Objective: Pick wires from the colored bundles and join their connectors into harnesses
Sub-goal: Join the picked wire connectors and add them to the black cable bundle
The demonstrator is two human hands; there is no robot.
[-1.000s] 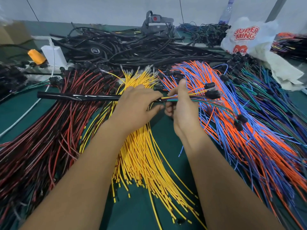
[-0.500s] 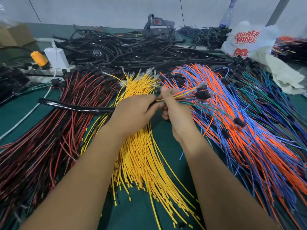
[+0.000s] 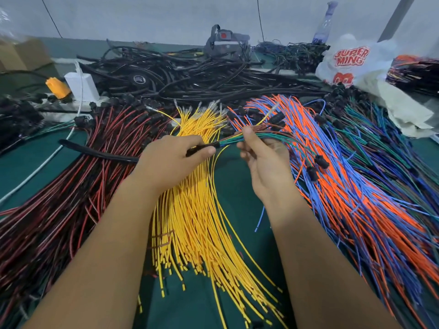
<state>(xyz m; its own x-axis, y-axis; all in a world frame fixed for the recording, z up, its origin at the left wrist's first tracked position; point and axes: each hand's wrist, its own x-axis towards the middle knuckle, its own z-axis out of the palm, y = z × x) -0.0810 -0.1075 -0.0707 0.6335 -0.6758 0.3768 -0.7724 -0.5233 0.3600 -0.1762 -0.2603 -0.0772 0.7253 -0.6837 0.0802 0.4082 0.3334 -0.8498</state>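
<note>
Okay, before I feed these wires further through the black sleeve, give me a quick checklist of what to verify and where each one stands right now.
1. Sleeve held firm: ok. The left hand grips the black sleeve near its open end.
2. Wires gathered: ok. The right hand pinches the mixed wire group just past the sleeve's mouth.
3. All wires inside the sleeve: cannot tell; one yellow wire loops down beside the mouth.
4. Connectors free: not ok. The black connectors lie among the orange and blue bundle and could snag.
5. Sleeve tail free: ok; it lies on top of the red and black bundle.
</note>
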